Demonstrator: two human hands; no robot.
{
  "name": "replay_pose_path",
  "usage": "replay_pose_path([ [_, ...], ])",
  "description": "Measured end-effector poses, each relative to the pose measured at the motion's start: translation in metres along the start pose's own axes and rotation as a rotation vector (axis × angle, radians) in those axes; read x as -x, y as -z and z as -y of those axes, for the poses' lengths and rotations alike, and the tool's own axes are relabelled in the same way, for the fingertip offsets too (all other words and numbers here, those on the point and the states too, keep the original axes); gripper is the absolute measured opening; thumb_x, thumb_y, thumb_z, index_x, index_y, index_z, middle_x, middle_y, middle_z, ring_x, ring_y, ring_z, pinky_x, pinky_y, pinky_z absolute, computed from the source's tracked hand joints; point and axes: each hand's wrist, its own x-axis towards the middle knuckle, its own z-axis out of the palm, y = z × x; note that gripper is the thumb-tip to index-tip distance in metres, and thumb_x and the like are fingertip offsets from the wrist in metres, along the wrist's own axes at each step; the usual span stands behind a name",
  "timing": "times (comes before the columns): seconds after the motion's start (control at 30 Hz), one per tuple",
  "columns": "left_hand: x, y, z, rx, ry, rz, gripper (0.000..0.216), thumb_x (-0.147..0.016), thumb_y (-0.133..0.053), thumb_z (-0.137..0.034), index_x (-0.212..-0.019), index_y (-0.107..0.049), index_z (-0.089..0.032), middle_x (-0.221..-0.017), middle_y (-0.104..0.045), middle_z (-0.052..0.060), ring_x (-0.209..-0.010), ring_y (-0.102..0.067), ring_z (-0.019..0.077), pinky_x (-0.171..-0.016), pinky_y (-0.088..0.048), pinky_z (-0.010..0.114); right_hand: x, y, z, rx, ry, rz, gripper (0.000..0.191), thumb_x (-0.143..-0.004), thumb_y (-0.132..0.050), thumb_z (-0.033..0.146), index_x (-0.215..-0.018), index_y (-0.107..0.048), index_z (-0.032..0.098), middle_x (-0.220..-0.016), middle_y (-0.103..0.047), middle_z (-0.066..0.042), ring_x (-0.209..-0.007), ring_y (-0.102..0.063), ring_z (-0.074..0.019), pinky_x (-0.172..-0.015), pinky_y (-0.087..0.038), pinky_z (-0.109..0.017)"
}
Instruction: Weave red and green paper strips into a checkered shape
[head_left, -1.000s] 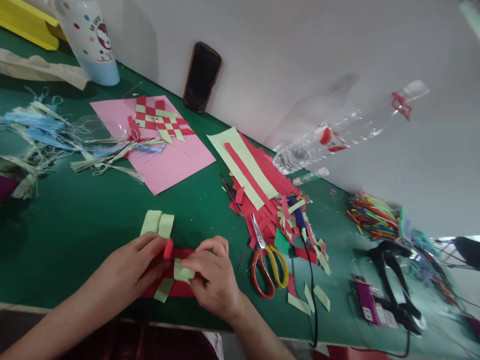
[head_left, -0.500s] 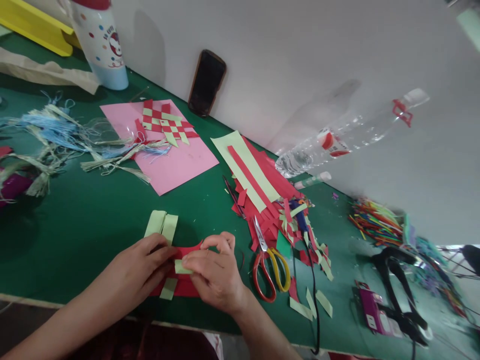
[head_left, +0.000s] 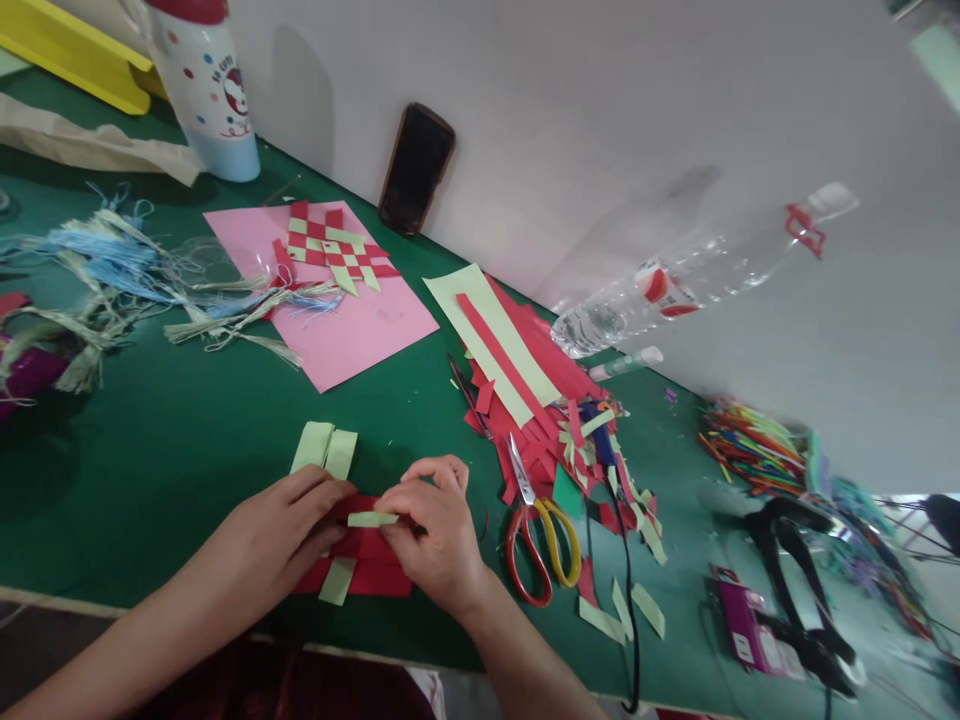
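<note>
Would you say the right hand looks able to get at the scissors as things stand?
Probably yes: the scissors lie close beside the right hand, with nothing bulky between them. That hand seems to be pinching a pale green strip, though, so it would likely need to let go first.

Lower centre of the frame: the pale green strip (head_left: 361, 520), lying broad side up one second earlier, is now lifted and seen nearly edge-on in the fingertips of the right hand (head_left: 439, 535). More of the red strips (head_left: 367, 546) is exposed beneath. The red end previously upright at the left hand (head_left: 296, 520) no longer stands up (down or covered, undetermined). Upper left: a bottle's red lid (head_left: 193, 9) has entered view.
</note>
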Motion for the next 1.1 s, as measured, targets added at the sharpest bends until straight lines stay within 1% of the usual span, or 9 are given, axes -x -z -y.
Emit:
replay_pose_path([
  [0.07,-0.001,0.001,-0.001,0.009,-0.002,0.000,0.026,-0.102,-0.047,-0.036,-0.111,-0.069,-0.027,-0.107,-0.071,0.005,-0.087,-0.072,0.0192,-0.074,-0.058,0.030,-0.002,-0.001,-0.001,-0.001,-0.025,-0.008,0.014,-0.088,-0.074,0.015,-0.082,-0.069,0.026,-0.078,-0.078,0.006,-0.092,-0.066,-0.0199,-0.093,-0.035,-0.042],
  [0.17,-0.003,0.001,-0.002,0.000,-0.013,-0.010,0.034,-0.105,-0.040,-0.037,-0.093,-0.070,-0.025,-0.095,-0.068,0.004,-0.080,-0.069,0.0178,-0.072,-0.056,0.029,-0.004,-0.003,-0.002,0.004,-0.036,0.003,0.014,-0.091,-0.077,0.021,-0.081,-0.069,0.025,-0.077,-0.077,0.006,-0.091,-0.065,-0.0192,-0.094,-0.034,-0.041],
  [0.27,-0.003,0.002,-0.003,-0.013,-0.018,-0.006,0.039,-0.106,-0.037,-0.037,-0.092,-0.071,-0.025,-0.091,-0.065,0.003,-0.077,-0.067,0.0172,-0.069,-0.054,0.029,-0.005,-0.003,-0.003,0.011,-0.039,0.000,0.020,-0.097,-0.074,0.029,-0.078,-0.067,0.024,-0.075,-0.074,0.005,-0.090,-0.064,-0.0180,-0.092,-0.034,-0.040],
  [0.4,-0.002,0.004,-0.005,0.001,-0.022,0.003,0.038,-0.106,-0.039,-0.037,-0.090,-0.071,-0.024,-0.098,-0.066,0.004,-0.080,-0.067,0.0165,-0.072,-0.054,0.029,-0.005,-0.002,-0.006,0.031,-0.094,-0.020,0.029,-0.102,-0.067,0.036,-0.078,-0.065,0.022,-0.075,-0.068,0.002,-0.088,-0.063,-0.0183,-0.086,-0.037,-0.037],
  [0.5,-0.002,0.006,-0.006,0.005,-0.032,0.013,0.037,-0.105,-0.041,-0.037,-0.087,-0.070,-0.023,-0.099,-0.067,0.005,-0.082,-0.069,0.0167,-0.075,-0.054,0.029,-0.004,0.000,-0.006,0.051,-0.129,-0.016,0.028,-0.103,-0.064,0.035,-0.079,-0.064,0.021,-0.075,-0.067,0.000,-0.086,-0.062,-0.0191,-0.082,-0.039,-0.036],
  [0.63,-0.002,0.006,-0.007,-0.001,-0.040,0.004,0.035,-0.106,-0.041,-0.035,-0.091,-0.071,-0.024,-0.100,-0.067,0.005,-0.083,-0.069,0.0167,-0.075,-0.055,0.029,0.001,0.004,-0.003,0.064,-0.149,-0.014,0.022,-0.100,-0.065,0.030,-0.080,-0.065,0.021,-0.076,-0.067,-0.001,-0.085,-0.063,-0.0197,-0.082,-0.041,-0.036],
  [0.77,-0.002,0.004,-0.006,-0.041,-0.058,-0.015,0.037,-0.105,-0.040,-0.034,-0.088,-0.070,-0.023,-0.091,-0.065,0.004,-0.074,-0.067,0.0168,-0.068,-0.053,0.030,0.007,0.006,0.000,0.070,-0.181,-0.028,0.016,-0.095,-0.069,0.024,-0.080,-0.065,0.021,-0.077,-0.068,-0.001,-0.085,-0.064,-0.0200,-0.083,-0.040,-0.036],
  [0.9,-0.003,-0.001,-0.006,-0.089,-0.030,-0.024,0.036,-0.105,-0.038,-0.033,-0.089,-0.068,-0.023,-0.090,-0.065,0.004,-0.078,-0.068,0.0198,-0.072,-0.054,0.034,0.014,0.008,0.000,0.086,-0.222,-0.011,0.013,-0.092,-0.071,0.020,-0.080,-0.066,0.021,-0.075,-0.068,0.000,-0.085,-0.065,-0.0202,-0.083,-0.040,-0.036],
  [1.1,-0.005,-0.006,-0.008,-0.191,0.001,0.024,0.023,-0.099,-0.055,-0.036,-0.114,-0.067,-0.024,-0.104,-0.069,0.006,-0.091,-0.070,0.0240,-0.079,-0.055,0.038,0.024,0.006,0.000,0.140,-0.220,-0.038,0.011,-0.093,-0.071,0.022,-0.082,-0.067,0.022,-0.075,-0.069,-0.001,-0.084,-0.065,-0.0209,-0.081,-0.040,-0.036],
])
